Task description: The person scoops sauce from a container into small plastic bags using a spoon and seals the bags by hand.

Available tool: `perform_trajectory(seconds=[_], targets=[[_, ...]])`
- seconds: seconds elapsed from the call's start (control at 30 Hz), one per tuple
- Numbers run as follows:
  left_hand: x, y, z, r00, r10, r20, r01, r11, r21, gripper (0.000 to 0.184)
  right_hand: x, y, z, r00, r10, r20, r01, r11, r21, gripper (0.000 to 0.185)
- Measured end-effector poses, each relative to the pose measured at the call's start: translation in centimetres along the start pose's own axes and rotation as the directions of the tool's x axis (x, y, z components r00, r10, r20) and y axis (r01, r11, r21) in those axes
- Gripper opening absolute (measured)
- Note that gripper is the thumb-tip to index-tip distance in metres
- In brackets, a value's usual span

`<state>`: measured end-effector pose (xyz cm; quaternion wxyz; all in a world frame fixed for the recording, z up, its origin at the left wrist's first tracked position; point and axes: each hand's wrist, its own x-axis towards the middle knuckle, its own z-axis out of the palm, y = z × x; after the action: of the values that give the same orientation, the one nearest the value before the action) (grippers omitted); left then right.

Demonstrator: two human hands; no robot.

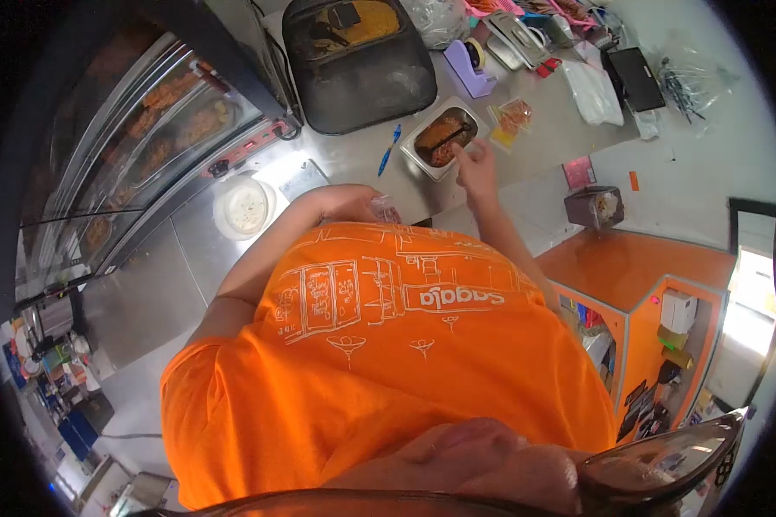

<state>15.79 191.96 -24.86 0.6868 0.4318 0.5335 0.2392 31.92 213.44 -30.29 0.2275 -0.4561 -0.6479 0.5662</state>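
White round tub [246, 207] on surface [319, 161], well left of metal container [423, 165]. Left hand [347, 203], nearer body than container, fingers closed on small clear bag [387, 209]. Blue pen [389, 151] just left of container. Reddish-brown food [441, 131] inside container. Right hand [477, 170] over container's right edge, fingers pinched on dark utensil [462, 132]. Filled packet [511, 124] right of container.

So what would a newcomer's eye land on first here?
Probably the bright orange shirt, filling the lower middle. Next, the metal tray of reddish-brown food above it, with the right hand at its edge. The glass-fronted food case at upper left also draws attention.
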Motion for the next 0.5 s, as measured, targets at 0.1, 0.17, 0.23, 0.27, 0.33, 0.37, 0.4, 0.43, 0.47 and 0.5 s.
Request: perform_trajectory(seconds=[0.1,0.17,0.23,0.27,0.33,0.37,0.4,0.43,0.47,0.5], targets=[[2.5,-1.1,-0.5,1.000,-0.013,0.006,0.013,0.999,-0.037,0.040,3.7,-3.0,-1.2,0.925,-0.142,0.352,0.212,0.962,-0.169,0.031],[3.0,-0.7,-0.3,1.000,-0.023,-0.015,0.022,0.999,-0.042,0.041,6.1,-2.2,-1.3,0.789,-0.206,0.579,0.509,0.747,-0.427,0.028],[3.3,2.2,-0.1,0.996,-0.057,-0.068,0.052,0.996,-0.074,0.041,5.9,-4.9,-2.8,0.698,-0.301,0.649,0.581,0.768,-0.268,0.026],[3.7,2.3,-0.2,0.997,-0.010,-0.073,0.003,0.995,-0.100,0.039,6.2,-5.6,-3.7,0.626,-0.366,0.689,0.668,0.707,-0.231,0.023],[4.5,2.1,-0.5,0.991,0.090,-0.095,-0.104,0.983,-0.150,0.036,7.1,-7.2,-5.7,0.472,-0.430,0.770,0.782,0.608,-0.140,0.020],[4.5,2.3,-0.5,0.988,0.035,-0.150,-0.063,0.980,-0.189,0.036,7.4,-8.0,-6.5,0.397,-0.431,0.810,0.810,0.579,-0.088,0.019],[4.5,2.7,-0.5,0.979,-0.023,-0.200,-0.024,0.973,-0.230,0.035,7.7,-8.4,-7.1,0.319,-0.430,0.845,0.833,0.552,-0.034,0.018],[4.6,3.0,-0.5,0.966,-0.082,-0.246,0.013,0.963,-0.270,0.035,8.3,-7.9,-7.1,0.269,-0.397,0.878,0.861,0.508,-0.034,0.018],[4.8,2.7,-0.3,0.958,-0.006,-0.288,-0.090,0.944,-0.318,0.036,9.0,-6.9,-6.7,0.221,-0.362,0.906,0.886,0.463,-0.031,0.017],[4.9,2.8,0.0,0.945,0.021,-0.326,-0.151,0.913,-0.378,0.035,9.7,-5.9,-6.1,0.177,-0.325,0.929,0.908,0.417,-0.027,0.017]])
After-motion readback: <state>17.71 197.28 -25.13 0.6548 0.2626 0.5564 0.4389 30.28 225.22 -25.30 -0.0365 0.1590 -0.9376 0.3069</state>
